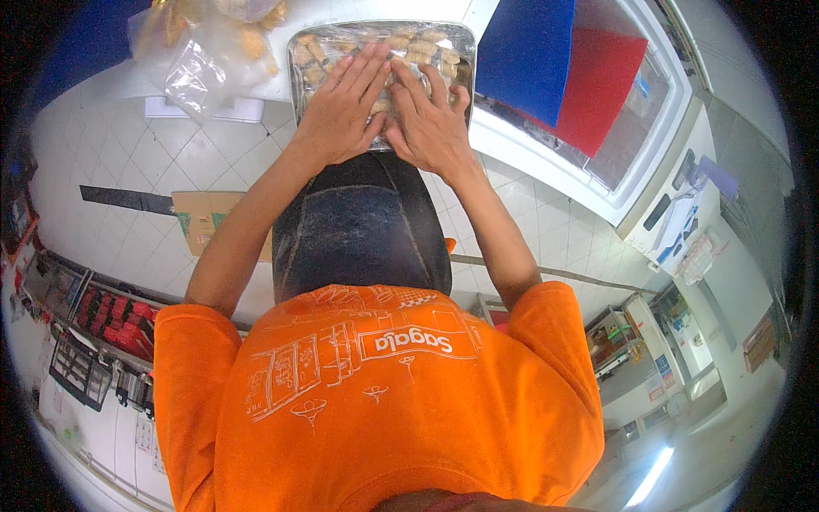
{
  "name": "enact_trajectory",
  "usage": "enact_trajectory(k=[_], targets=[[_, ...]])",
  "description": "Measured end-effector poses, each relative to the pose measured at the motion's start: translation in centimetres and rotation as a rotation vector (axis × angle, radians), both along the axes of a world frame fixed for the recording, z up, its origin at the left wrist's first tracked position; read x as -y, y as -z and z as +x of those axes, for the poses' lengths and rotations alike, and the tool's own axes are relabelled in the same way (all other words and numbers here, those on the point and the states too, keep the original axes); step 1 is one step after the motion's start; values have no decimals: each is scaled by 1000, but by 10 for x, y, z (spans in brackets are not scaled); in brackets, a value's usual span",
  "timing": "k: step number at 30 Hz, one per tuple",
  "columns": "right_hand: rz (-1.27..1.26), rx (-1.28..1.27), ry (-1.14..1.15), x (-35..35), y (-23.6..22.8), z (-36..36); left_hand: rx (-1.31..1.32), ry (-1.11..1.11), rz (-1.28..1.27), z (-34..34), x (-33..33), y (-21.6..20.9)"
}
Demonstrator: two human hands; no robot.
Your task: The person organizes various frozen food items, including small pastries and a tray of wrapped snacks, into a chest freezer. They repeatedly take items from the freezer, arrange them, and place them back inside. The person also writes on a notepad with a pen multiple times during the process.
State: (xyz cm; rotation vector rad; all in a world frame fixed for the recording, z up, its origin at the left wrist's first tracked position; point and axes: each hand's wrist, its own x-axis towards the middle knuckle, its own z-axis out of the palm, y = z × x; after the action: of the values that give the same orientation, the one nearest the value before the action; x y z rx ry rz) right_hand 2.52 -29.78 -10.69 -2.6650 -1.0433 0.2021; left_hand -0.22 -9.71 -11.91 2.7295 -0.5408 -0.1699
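while a pile of red things (115,322) sits at the far left, a black strip (128,200) lies on the pale tiled floor (213,154). next come clear plastic bags (194,72) at the edge of the white table (367,8), near some orange-brown pieces (254,41), with a sheet of cardboard (199,224) lower down. the left hand (341,115) rests on a wrapped tray (295,85) in the upper middle, its fingers stretched out flat and grasping nothing. rows of pale brown food pieces (313,51) show through the tray's clear film. the tray is on the near edge of the table, just beyond the dark trousers (358,230) and orange shirt (401,392). just beside, the right hand (431,128) touches the film, fingers spread and slightly bent, not clenched; i cannot tell whether it pinches any film. further right, a blue sheet (525,60) overlaps a red sheet (604,85), both over a white-rimmed box (546,166). a lit tube lamp (652,476) shows at lower right.
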Motion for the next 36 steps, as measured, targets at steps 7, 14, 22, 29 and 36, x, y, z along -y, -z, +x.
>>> enact_trajectory(k=[7, 14, 22, 29, 36], targets=[[-17, -14, -23, -2, 0, 4, -11, -103, -20, -13, 2, -5], [61, -17, -15, -3, -4, 13, 13, -168, -29, -18, 4, 4], [243, 74, 251, -7, 8, 14, 22, -166, 50, -12, 3, -5], [294, 310, 426, 56, 4, 27, 70, -192, -26, -17, 4, 19], [267, 235, 237, 42, -1, 36, 53, -169, 204, -14, 10, 4]])
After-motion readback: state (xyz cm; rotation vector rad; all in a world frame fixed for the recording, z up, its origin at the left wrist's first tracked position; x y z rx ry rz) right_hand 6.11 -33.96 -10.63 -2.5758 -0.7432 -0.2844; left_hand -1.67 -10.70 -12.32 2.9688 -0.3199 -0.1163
